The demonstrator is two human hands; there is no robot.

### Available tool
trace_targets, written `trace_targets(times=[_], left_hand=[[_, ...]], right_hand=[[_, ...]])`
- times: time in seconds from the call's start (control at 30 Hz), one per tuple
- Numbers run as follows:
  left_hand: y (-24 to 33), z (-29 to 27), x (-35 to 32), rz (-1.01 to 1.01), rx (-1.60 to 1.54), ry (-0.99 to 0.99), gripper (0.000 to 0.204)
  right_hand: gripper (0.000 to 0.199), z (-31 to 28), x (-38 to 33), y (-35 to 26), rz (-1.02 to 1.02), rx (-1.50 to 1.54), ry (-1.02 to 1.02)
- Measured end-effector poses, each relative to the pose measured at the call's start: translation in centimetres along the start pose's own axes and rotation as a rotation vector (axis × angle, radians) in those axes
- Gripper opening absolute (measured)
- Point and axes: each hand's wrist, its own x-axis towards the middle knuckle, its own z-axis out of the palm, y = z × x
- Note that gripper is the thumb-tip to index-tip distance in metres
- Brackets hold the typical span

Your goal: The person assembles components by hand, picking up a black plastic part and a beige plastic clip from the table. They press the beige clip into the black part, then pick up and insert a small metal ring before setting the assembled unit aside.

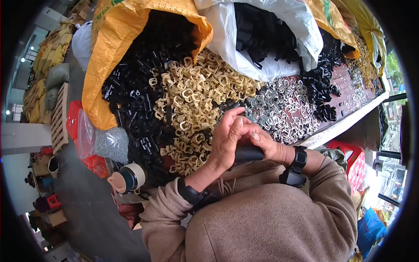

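My left hand (224, 146) and my right hand (267, 144) meet near the front edge of the worktable, fingertips close together and bent. What they pinch between them is too small or too hidden to name. Just under the right thumb shows a smooth black rounded piece (248, 153); whether a hand grips it or it lies below, I cannot tell. Straight ahead of the hands spreads a heap of beige plastic buckle-like rings (196, 91). Small silver metal pieces (292, 107) are scattered to its right. On its left lie black plastic parts (135, 102).
An orange woven sack (102, 65) and a white sack (220, 35) with black parts stand behind the heaps. At the left edge are a bag of small grey pieces (112, 146) and a lidded cup (131, 179). A red stool (349, 153) stands beyond the right side.
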Motion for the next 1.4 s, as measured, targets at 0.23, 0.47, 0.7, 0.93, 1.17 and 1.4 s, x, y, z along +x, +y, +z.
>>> trace_targets(times=[0.23,0.47,0.7,0.93,1.17,1.4], left_hand=[[0.9,-5.8,-1.6,0.281,0.651,0.33,0.03],[1.0,-12.8,-7.0,0.142,1.493,0.506,0.027],[-0.2,-13.0,-6.6,-0.047,1.599,0.45,0.028],[-0.6,-13.8,-5.1,-0.097,1.63,0.457,0.029],[-0.3,-14.0,-4.6,-0.09,1.535,0.441,0.03],[-0.7,-14.5,-4.5,-0.03,1.55,0.472,0.028]], right_hand=[[0.068,-3.0,-1.6,-2.4,0.029,-0.102,0.068],[0.062,-8.8,-18.9,-5.6,0.018,-0.39,0.389],[0.03,-12.7,-37.3,-0.1,0.936,-1.099,1.083],[0.01,-7.5,-21.7,-3.0,0.353,-1.313,0.857],[0.016,-4.9,-5.3,0.3,-0.268,-1.397,-0.118],[0.01,-3.7,-1.8,3.0,-0.185,-1.569,-0.243]])
